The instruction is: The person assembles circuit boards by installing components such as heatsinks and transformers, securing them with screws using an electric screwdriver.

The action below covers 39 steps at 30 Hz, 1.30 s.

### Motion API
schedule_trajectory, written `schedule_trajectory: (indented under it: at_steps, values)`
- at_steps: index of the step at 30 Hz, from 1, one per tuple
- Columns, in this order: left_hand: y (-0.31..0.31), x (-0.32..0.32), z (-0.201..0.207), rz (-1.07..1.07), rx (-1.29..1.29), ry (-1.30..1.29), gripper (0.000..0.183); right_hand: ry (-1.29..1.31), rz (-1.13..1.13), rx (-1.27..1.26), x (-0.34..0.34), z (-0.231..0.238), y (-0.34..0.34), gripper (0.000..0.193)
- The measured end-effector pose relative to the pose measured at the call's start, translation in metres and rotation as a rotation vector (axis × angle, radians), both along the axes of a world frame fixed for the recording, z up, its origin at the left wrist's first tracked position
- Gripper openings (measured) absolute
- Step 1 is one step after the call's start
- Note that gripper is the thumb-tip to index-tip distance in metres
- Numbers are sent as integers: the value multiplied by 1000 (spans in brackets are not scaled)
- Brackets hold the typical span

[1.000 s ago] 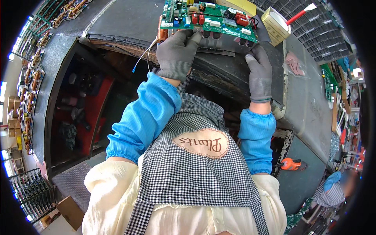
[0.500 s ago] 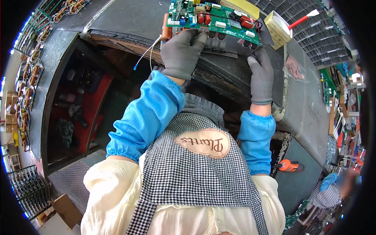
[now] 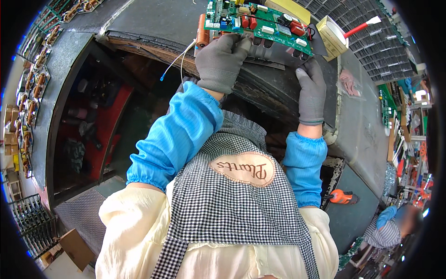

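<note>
A green circuit board (image 3: pixel 260 24) crowded with red, white and blue components lies near the bench's front edge. Below it are dark metal heat sink plates (image 3: pixel 278 52). A copper coil (image 3: pixel 202 31) stands at its left end, and white wires (image 3: pixel 182 56), one with a blue tip, hang there. My left hand (image 3: pixel 221 63), in a grey glove, is closed at the board's near edge, thumb and forefinger pinched together. At the near right corner my right hand (image 3: pixel 310 90), also gloved, grips the assembly's edge. Some of its fingertips are hidden.
Right of the board stands a cream box (image 3: pixel 331 38) holding a red-handled brush (image 3: pixel 362 27). A pink glove (image 3: pixel 349 83) lies beyond my right hand. An orange power tool (image 3: pixel 343 197) rests lower right. Coil parts (image 3: pixel 32 109) line the left bench. Another person (image 3: pixel 388 228) is at the far right.
The board and both hands appear slightly further right and the view has shifted a little. The hold of both hands looks the same.
</note>
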<state>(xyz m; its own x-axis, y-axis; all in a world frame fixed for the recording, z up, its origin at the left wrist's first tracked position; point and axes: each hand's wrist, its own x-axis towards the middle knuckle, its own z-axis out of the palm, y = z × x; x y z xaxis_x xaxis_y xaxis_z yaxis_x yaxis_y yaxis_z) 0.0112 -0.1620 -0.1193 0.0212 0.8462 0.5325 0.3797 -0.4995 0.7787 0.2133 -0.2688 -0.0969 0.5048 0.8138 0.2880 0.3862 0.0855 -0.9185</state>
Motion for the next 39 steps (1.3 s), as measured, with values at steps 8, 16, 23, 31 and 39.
schedule_trajectory:
  at_steps: [8, 16, 23, 31, 39]
  values:
    - [-2, 1, 3, -12, -38, 17, 30, -117, -29, 62, 5, -3, -2, 42]
    - [0, 1, 2, -97, -67, -89, 27, -67, -64, 165, 9, -12, 1, 38]
    - [6, -6, -1, -252, -217, -239, 30, -24, -47, 105, 27, -6, -2, 37]
    - [-57, 5, 19, -270, -59, -87, 23, 28, -55, 78, 42, -12, 8, 39]
    - [-59, 65, 31, -263, -596, -173, 28, -13, -30, 72, 36, -7, 8, 33]
